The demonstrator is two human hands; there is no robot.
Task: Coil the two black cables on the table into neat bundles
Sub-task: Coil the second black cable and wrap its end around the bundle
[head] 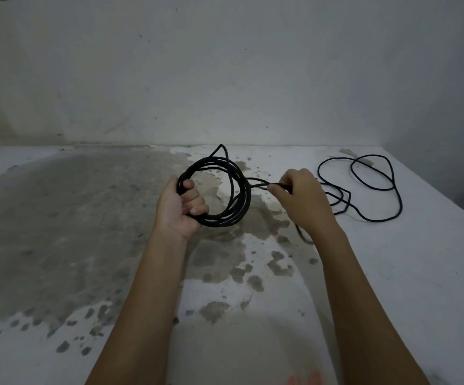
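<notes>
- My left hand [180, 209] is held above the table [408, 273], palm turned towards me, fingers [196, 200] curled tight round the left side of the coil [242, 198].
- The coil is several black turns bunched into a rough ring. It is upright and tilted, with one kinked bit poking up at the top.
- My right hand [301, 201] is just right of the coil, back of the hand up. Its thumb and fingertips pinch a strand [260, 185] that runs across from the coil; the other fingers are curled in.
- Past that hand, loose cable [400, 202] lies on the table's far right in wide, open loops, with smaller loops close by the wrist.
- I cannot tell whether those loops are one cable or two.
- A short length also shows under my right forearm, blurred.
- The table is white, with grey stains [58, 218] over its left half and middle.
- A pale wall [225, 65] stands behind it.
</notes>
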